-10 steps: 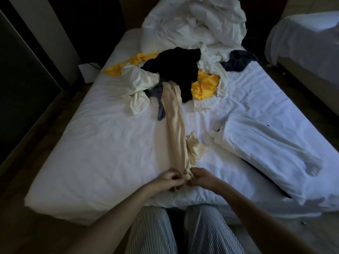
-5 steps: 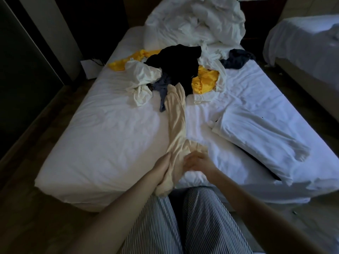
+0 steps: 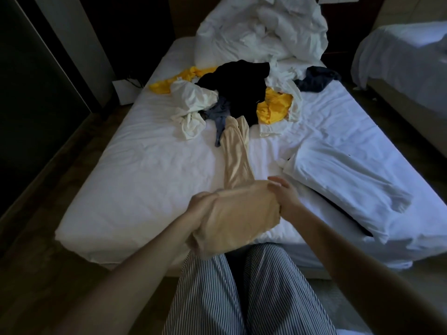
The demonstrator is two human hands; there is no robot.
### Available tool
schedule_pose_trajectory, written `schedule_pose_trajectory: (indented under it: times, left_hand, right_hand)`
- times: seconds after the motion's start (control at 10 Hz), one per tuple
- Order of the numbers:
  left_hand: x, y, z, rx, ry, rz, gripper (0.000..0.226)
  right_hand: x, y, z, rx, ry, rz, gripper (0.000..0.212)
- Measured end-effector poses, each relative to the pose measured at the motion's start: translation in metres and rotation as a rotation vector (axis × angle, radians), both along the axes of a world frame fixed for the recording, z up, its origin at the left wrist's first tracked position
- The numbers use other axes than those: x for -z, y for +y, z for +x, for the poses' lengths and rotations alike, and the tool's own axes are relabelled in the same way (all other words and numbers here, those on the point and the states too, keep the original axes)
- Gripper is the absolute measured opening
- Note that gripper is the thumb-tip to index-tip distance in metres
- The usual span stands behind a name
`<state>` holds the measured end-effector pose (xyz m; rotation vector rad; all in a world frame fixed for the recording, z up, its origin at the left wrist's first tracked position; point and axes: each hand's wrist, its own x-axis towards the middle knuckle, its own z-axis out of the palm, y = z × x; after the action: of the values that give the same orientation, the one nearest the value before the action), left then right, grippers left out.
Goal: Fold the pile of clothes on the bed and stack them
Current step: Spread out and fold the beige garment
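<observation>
A long beige garment (image 3: 238, 209) stretches from the pile down to the bed's near edge. My left hand (image 3: 199, 207) grips its near left side and my right hand (image 3: 281, 193) holds its near right side, spreading the cloth between them above the mattress edge. Its far end (image 3: 235, 131) still lies against the pile of clothes (image 3: 237, 93) in the middle of the bed: a black piece, yellow pieces, white pieces and a grey-blue one, all crumpled together.
The white bed (image 3: 145, 184) fills the view. A white pillow (image 3: 343, 184) lies at the right near my right hand. A crumpled white duvet (image 3: 263, 27) sits at the head. A dark blue garment (image 3: 314, 79) lies apart. A second bed (image 3: 406, 59) stands right.
Both hands pulled the beige garment toward me off the pile, then moved apart, so its bunched near end is now spread wide between them.
</observation>
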<state>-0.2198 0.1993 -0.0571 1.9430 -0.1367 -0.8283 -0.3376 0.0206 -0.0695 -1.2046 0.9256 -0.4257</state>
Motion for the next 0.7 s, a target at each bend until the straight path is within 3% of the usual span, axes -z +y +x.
schedule_pose_trajectory:
  times: [0.1, 0.2, 0.3, 0.4, 0.5, 0.6, 0.7]
  left_hand:
    - [-0.008, -0.008, 0.009, 0.046, -0.303, 0.276, 0.022]
    - [-0.011, -0.017, -0.006, 0.175, -0.589, 0.395, 0.031]
    - [-0.007, -0.026, -0.039, 0.438, -0.723, 0.254, 0.063]
    - [0.009, -0.042, -0.061, 0.518, -0.744, 0.293, 0.084]
    - [0.022, -0.057, -0.069, 0.467, -0.757, 0.366, 0.077]
    - [0.027, -0.069, -0.068, 0.341, -0.82, 0.451, 0.03]
    - [0.031, -0.072, -0.06, 0.384, -0.888, 0.389, 0.022]
  right_hand:
    - [-0.031, -0.01, 0.008, -0.001, -0.123, 0.09, 0.011]
    - [-0.048, -0.014, 0.01, -0.066, -0.078, -0.125, 0.018]
    - [-0.054, -0.013, 0.003, -0.263, 0.248, -0.672, 0.034]
    - [-0.051, -0.014, 0.003, -0.332, 0.348, -0.901, 0.037]
    - [-0.04, -0.018, 0.008, -0.467, 0.368, -1.004, 0.039]
    - [-0.037, -0.023, 0.002, -0.479, 0.393, -1.107, 0.037]
    - [-0.032, -0.032, -0.009, -0.435, 0.479, -0.997, 0.035]
